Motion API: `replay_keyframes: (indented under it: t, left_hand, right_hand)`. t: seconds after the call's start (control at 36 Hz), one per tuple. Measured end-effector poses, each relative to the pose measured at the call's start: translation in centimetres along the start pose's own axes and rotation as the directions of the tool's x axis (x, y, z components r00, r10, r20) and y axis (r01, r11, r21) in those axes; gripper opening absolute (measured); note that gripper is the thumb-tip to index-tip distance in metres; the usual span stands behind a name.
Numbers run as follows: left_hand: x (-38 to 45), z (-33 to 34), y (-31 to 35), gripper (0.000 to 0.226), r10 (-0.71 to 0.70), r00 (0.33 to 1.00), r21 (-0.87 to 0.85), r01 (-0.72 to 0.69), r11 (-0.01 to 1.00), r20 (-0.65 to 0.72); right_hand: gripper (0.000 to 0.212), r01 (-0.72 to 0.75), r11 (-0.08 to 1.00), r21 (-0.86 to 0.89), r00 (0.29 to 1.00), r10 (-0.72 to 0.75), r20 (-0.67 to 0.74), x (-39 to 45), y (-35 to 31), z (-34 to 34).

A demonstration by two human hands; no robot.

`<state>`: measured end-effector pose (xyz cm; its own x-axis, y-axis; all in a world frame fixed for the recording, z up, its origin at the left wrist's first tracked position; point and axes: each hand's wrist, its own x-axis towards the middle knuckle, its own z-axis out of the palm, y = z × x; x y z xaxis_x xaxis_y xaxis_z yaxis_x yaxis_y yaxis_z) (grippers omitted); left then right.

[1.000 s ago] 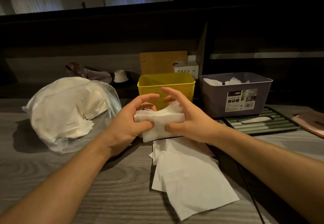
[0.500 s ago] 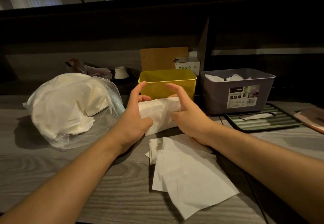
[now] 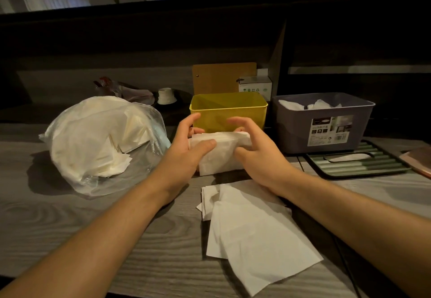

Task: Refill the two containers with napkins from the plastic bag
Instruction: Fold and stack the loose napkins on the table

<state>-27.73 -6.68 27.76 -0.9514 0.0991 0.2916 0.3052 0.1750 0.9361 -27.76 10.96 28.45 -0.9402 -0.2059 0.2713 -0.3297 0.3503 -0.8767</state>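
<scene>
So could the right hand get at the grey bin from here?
Probably yes: the grey bin stands open-topped just right of the right hand with nothing between, though that hand holds the napkin stack.

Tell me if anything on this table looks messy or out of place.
Yes: several loose napkins lie scattered and overlapping, some crumpled, on the table in front of the yellow container, outside the plastic bag and either container.

Matt wood-grain table [image 3: 70, 227], glossy clear plastic bag [image 3: 149, 122], soft paper napkins [image 3: 256, 239], smooth plastic yellow container [image 3: 229, 113].
</scene>
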Motion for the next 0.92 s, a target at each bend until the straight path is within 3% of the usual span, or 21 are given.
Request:
replay_keyframes:
  t: [0.17,0.31,0.5,0.58,0.78,0.86,0.92]
  left_hand:
    - [0.1,0.1,-0.1,0.08,-0.014,0.997,0.185,-0.001,0.983,0.08]
    - [-0.1,0.1,0.1,0.081,-0.013,0.998,0.206,-0.002,0.978,0.069]
    - [-0.1,-0.1,0.2,0.09,-0.031,0.993,0.252,0.002,0.968,0.113]
    - [0.0,0.1,0.1,0.09,-0.032,0.997,0.266,0.01,0.964,0.076]
    - [-0.1,-0.3,0.0,0.076,-0.018,1.0,0.121,0.017,0.993,0.011]
    - [0.1,-0.4,0.5,0.064,-0.115,0.993,-0.172,0.115,0.978,0.01]
    - [0.2,-0.4,0.6,0.054,-0.144,0.989,-0.294,0.147,0.944,0.032]
  right_hand:
    - [0.052,0.015,0.989,-0.147,1.0,-0.013,0.019,0.2,0.2,0.2]
    - [0.053,-0.001,0.993,-0.116,1.0,0.003,0.022,0.1,0.0,-0.2]
    - [0.074,-0.02,0.993,-0.115,0.982,0.041,0.182,0.1,-0.2,-0.4]
    - [0.075,-0.001,0.994,-0.108,0.982,0.022,0.188,0.1,-0.3,-0.5]
    - [0.075,-0.014,1.0,0.003,0.991,0.014,0.133,0.5,-0.2,-1.6]
    - [0.073,-0.08,0.959,0.271,0.995,0.062,0.074,1.3,-0.2,-2.3]
    - [0.061,-0.177,0.883,0.435,0.983,0.138,0.12,1.9,-0.3,-2.5]
